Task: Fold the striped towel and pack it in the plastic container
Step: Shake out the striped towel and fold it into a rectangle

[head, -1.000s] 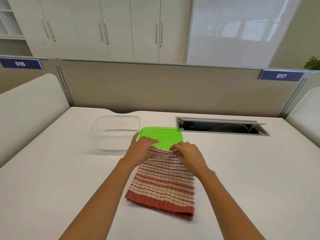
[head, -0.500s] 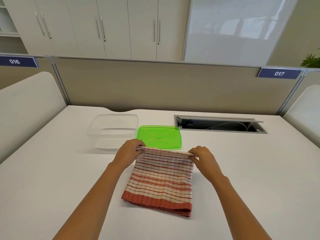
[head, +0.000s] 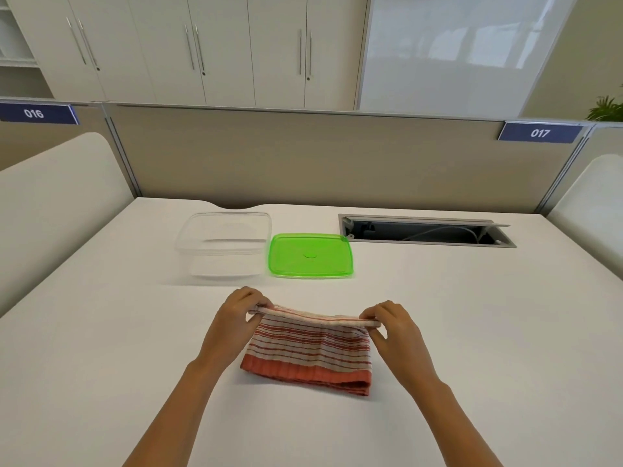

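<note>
Leftmost on the white desk [head: 101, 332] stands one clear, square plastic container [head: 224, 244], open at the top and with nothing visible inside it. Just beside it, to its right and lying flat, is one translucent green plastic lid [head: 310, 255]; whether the two touch cannot be told. Nearer the person, two bare hands hold one red-and-white striped cloth towel [head: 308, 352], already folded into a compact rectangle with a solid red band along its near edge. The left hand [head: 236, 318] is closed in a pinch on the towel's far left corner, and the right hand [head: 391, 328] is likewise pinched on the far right corner, so that the far edge is lifted and stretched taut between them while the near edge rests on the desk. The towel sits apart from the container and the lid, on their near side. Farther right, one open cable hatch [head: 424, 232] is set into the desk, with a pale cable visible inside. Two blue number signs, 016 [head: 35, 113] and 017 [head: 539, 133], hang on the partition behind.
</note>
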Demonstrator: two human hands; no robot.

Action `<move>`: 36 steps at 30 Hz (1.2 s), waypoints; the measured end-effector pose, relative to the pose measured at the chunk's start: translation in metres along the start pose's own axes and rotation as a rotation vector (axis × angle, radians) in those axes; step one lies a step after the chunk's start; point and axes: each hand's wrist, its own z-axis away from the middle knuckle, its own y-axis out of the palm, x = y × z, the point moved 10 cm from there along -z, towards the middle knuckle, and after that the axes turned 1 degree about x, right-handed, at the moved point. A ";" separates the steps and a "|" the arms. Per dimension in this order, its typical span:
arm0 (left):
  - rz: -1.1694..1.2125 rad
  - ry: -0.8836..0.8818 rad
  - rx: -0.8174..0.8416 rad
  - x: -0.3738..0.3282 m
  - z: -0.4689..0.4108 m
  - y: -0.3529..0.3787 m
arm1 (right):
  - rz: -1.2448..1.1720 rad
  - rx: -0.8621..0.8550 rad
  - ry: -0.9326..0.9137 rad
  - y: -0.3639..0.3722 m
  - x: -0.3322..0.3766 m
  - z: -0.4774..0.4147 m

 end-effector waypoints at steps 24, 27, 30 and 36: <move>-0.024 -0.580 0.015 0.054 0.033 0.023 | -0.266 -0.037 0.521 0.034 -0.058 0.051; 0.045 -0.733 0.109 0.069 0.039 0.040 | -0.287 0.077 0.633 0.049 -0.067 0.049; 0.120 -0.820 0.123 0.078 0.043 0.044 | -0.347 0.126 0.706 0.060 -0.070 0.053; 0.095 -0.896 0.176 0.086 0.052 0.048 | -0.271 0.209 0.687 0.067 -0.064 0.050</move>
